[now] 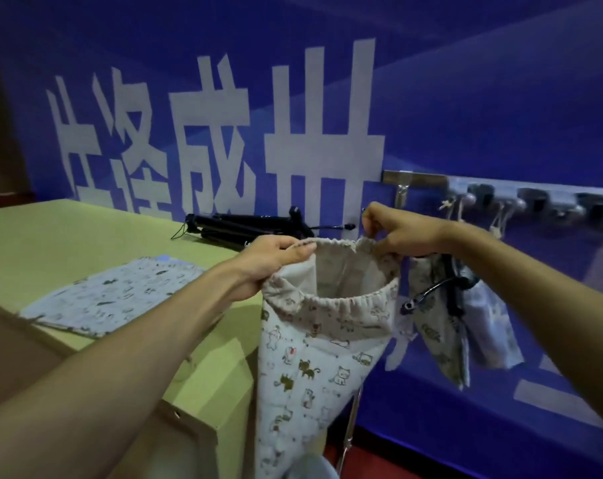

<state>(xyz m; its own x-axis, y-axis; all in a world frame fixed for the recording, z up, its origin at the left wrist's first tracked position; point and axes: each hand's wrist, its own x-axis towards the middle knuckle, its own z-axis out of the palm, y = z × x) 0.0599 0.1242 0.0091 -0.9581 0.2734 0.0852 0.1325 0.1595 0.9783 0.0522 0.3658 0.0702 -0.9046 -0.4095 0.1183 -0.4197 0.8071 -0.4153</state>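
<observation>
The left hand has fingers and thumb curled round the near-left rim of a cat-print drawstring bag. The right hand pinches the far-right rim between thumb and fingertips. Between them the gathered mouth is drawn into a wide oval, and the bag hangs free in the air off the right end of the green surface, in front of the blue banner. The step looks like spreading the mouth, perhaps ahead of hanging the bag on the metal hook rail just above and behind the right hand, where two other printed bags hang. To do it well, both hands should pull apart evenly along the hem, so the gathers slide out without bunching on one side. They should grip the hem itself rather than the pale lining that shows inside. If the bag is to go on a hook, the right hand would need to find the cord loop, which I cannot make out here, and lift it clear of the black cord dangling from the neighbouring bags. A similar flat bag lies on the surface at left and a folded black tripod lies by the banner, both well apart from the work.
</observation>
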